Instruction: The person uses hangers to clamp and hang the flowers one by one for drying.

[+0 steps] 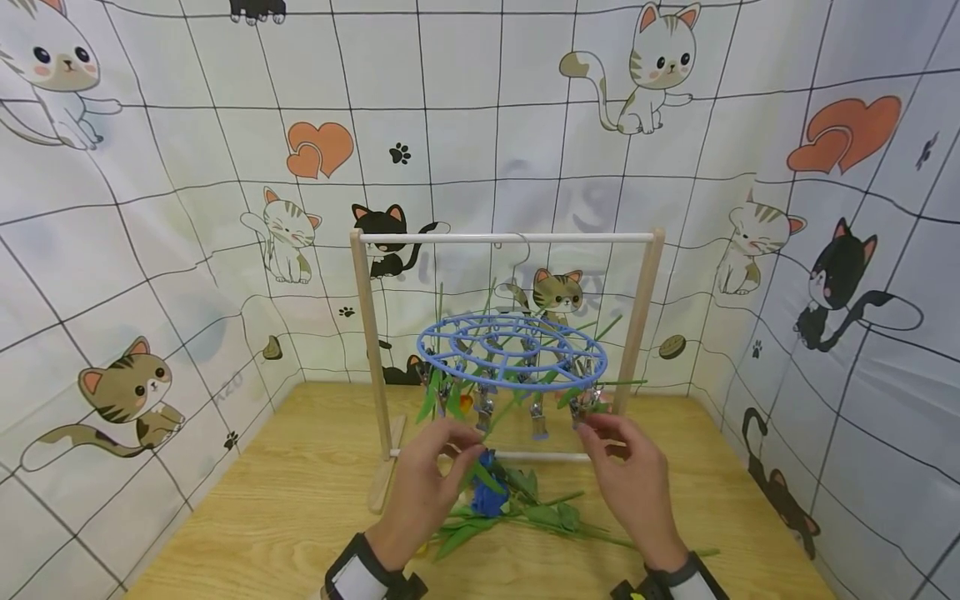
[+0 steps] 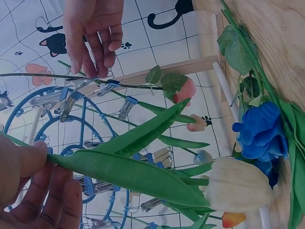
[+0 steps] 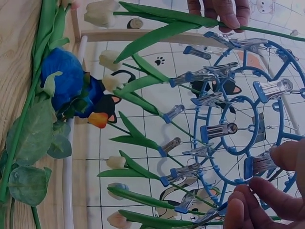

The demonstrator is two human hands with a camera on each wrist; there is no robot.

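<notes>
My left hand (image 1: 426,477) pinches the green stem of a white tulip (image 2: 238,183), its bloom hanging downward in front of the round drying rack. With thumb and fingers, my right hand (image 1: 632,477) pinches a metal clip (image 3: 261,165) with blue tips at the near right of the ring. The blue round rack (image 1: 517,389) hangs by a hook from a white rail (image 1: 450,238). Several artificial flowers, among them a pink rose (image 2: 185,90) and an orange tulip (image 3: 98,119), hang bloom-down from its clips. Another clip (image 1: 539,421) dangles between my hands with no flower.
On the wooden table (image 1: 247,508), below my hands, lie blue flowers (image 1: 489,497) and several green stems with leaves. Wooden posts (image 1: 636,321) hold the rail at both sides, with a lower white bar (image 2: 228,86) between them. Cat-print cloth (image 1: 465,75) surrounds the table.
</notes>
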